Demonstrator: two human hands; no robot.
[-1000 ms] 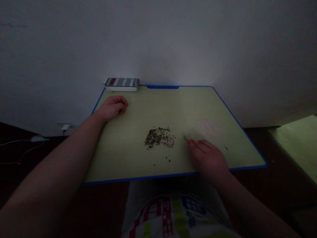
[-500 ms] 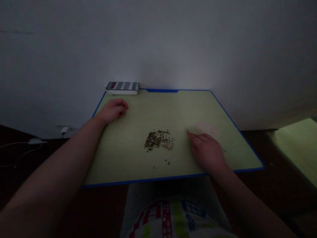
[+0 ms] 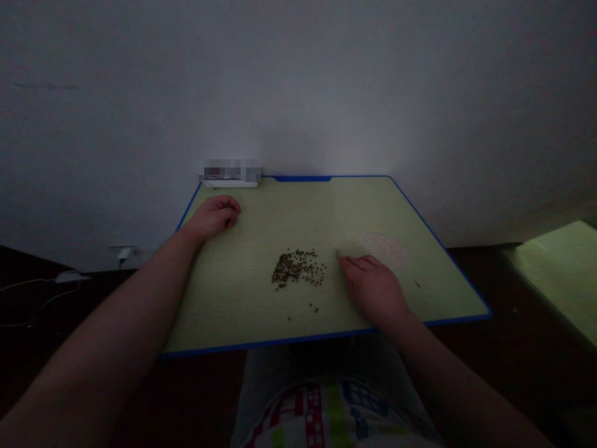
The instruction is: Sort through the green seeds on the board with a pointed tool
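Note:
On the left part of the table (image 3: 261, 323) rests my left hand (image 3: 215, 218), its fingers curled in. Whether it holds anything is hidden. My right hand (image 3: 373, 287) is closed in a pinch just right of a loose scatter of small dark brown grains (image 3: 293, 267). A small greyish tip shows at its fingertips, too dim to name. Behind and right of that hand lies a patch of fine pale grains (image 3: 387, 247), which the hand partly covers. Several stray dark grains (image 3: 316, 310) lie nearer the front edge.
A thin dark sliver (image 3: 418, 284) lies right of my right hand. At the back left corner stands a white box-like item (image 3: 231, 183) with a blurred top. The wall (image 3: 298, 87) rises behind the table. Cables and a white plug (image 3: 125, 254) are low on the left.
My right hand has moved left, closer to the dark grains, and uncovers more of the pale patch. My left hand keeps its place. The view has tilted slightly.

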